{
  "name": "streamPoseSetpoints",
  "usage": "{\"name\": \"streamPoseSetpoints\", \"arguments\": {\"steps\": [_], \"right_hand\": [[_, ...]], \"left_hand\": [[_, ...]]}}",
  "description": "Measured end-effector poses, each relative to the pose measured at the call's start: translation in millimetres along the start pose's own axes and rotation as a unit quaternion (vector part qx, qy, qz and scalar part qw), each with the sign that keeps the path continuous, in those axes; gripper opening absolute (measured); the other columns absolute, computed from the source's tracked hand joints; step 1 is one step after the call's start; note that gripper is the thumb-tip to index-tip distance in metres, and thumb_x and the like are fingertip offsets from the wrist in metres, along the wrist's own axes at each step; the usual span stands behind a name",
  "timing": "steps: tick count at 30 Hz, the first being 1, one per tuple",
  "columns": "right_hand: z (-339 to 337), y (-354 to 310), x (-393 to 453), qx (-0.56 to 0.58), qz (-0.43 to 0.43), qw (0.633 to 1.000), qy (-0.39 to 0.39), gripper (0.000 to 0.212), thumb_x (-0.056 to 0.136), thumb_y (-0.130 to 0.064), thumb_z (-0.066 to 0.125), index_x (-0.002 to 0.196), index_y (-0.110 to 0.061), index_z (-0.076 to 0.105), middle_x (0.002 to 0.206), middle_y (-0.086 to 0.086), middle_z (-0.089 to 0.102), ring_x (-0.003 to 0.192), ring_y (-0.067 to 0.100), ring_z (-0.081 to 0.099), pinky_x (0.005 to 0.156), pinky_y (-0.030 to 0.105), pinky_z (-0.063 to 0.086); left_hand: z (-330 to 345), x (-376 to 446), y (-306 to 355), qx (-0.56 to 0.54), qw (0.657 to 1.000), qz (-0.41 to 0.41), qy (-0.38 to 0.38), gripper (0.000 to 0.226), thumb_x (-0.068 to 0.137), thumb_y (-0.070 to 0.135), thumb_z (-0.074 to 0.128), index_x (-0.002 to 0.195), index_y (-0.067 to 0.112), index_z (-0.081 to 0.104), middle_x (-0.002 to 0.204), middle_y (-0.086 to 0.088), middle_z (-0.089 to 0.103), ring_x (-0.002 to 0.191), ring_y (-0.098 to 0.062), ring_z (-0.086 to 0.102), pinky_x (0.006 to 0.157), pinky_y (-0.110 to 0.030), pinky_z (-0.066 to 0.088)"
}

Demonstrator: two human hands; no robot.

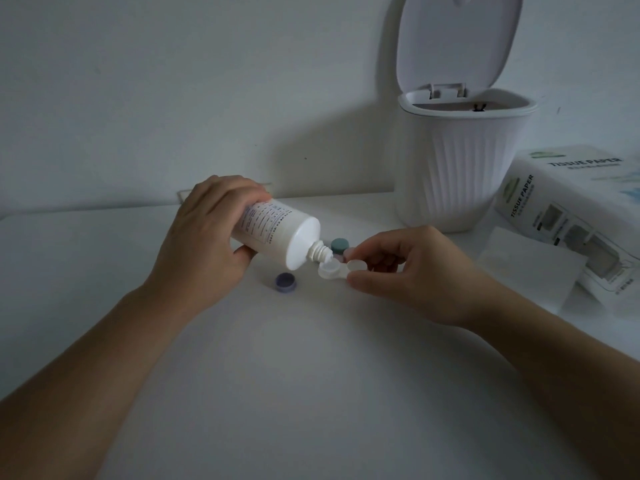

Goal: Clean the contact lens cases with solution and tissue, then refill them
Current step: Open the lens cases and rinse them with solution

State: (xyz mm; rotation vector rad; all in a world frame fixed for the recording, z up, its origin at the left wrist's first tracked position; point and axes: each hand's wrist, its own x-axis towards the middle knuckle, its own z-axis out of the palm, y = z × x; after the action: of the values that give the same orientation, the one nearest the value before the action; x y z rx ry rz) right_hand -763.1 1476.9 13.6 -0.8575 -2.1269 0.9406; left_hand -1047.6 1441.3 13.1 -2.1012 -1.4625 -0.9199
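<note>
1. Left hand (204, 237): at 9 o'clock of the table's centre, fingers and thumb wrapped around the body of item 2.

2. White plastic solution bottle with printed label (277, 232): uncapped, tilted nozzle-down toward 4 o'clock; nozzle tip sits at or just above the left well of item 4, contact cannot be told.

3. Purple round screw cap (286, 282): lying open side up on the white table (311, 393), at 7 o'clock of the bottle's nozzle, apart from it.

4. White 2-well plastic contact lens case (337, 270): lidless, at table centre, pinched at its right end.

5. Teal round cap (339, 244): on the table at 12 o'clock of the case; pale pink piece just beside it, partly hidden.

6. Right hand (415, 275): at 3 o'clock of the case, thumb and fingertips narrowed on the case's right well.

7. White ribbed plastic bin with flip lid raised (453, 168): at 1 o'clock, against the wall.

8. Loose white tissue sheet (533, 268): flat at 3 o'clock.

9. White "TISSUE PAPER" pack (581, 209): far right, behind the sheet.
</note>
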Motion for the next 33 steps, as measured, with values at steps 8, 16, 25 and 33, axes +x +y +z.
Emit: {"name": "streamPoseSetpoints", "arguments": {"steps": [8, 16, 25, 33], "right_hand": [[0.2, 1.0, 0.8, -0.005, -0.007, 1.0, 0.003, 0.011, 0.078, -0.028, 0.079, 0.089, -0.032, 0.078, 0.077, -0.001, 0.073, 0.06, 0.002, 0.055, 0.057, 0.019, 0.046], [0.2, 1.9, 1.0, -0.013, 0.0, 1.0, -0.002, 0.015, 0.079, -0.028, 0.079, 0.094, -0.027, 0.08, 0.078, -0.001, 0.074, 0.061, 0.001, 0.055, 0.059, 0.018, 0.046], [-0.3, 1.8, 0.5, -0.022, 0.004, 1.0, 0.001, 0.016, 0.079, -0.029, 0.079, 0.094, -0.026, 0.08, 0.077, -0.002, 0.073, 0.06, 0.001, 0.054, 0.059, 0.022, 0.047], [-0.5, 1.4, 0.7, -0.019, 0.004, 1.0, 0.002, 0.014, 0.079, -0.026, 0.08, 0.093, -0.023, 0.08, 0.075, -0.004, 0.071, 0.057, -0.001, 0.052, 0.057, 0.016, 0.044]], "left_hand": [[-1.7, 0.9, 4.0, 0.011, 1.0, 0.003, 0.003, 0.057, 0.067, -0.007, 0.082, 0.119, 0.006, 0.063, 0.127, -0.008, 0.062, 0.121, -0.032, 0.052, 0.108, -0.038, 0.038], [-2.7, 0.8, 6.2, 0.026, 1.0, 0.009, 0.007, 0.057, 0.067, -0.012, 0.079, 0.119, 0.005, 0.064, 0.129, -0.009, 0.063, 0.126, -0.032, 0.05, 0.113, -0.046, 0.037], [-3.4, 2.5, 6.9, 0.054, 0.998, 0.034, 0.02, 0.058, 0.067, -0.016, 0.072, 0.121, 0.003, 0.063, 0.129, -0.012, 0.063, 0.128, -0.037, 0.053, 0.118, -0.048, 0.032], [-3.5, 2.7, 7.1, 0.057, 0.997, 0.038, 0.025, 0.059, 0.066, -0.017, 0.072, 0.122, 0.002, 0.063, 0.129, -0.013, 0.062, 0.128, -0.039, 0.053, 0.119, -0.049, 0.031]]}}
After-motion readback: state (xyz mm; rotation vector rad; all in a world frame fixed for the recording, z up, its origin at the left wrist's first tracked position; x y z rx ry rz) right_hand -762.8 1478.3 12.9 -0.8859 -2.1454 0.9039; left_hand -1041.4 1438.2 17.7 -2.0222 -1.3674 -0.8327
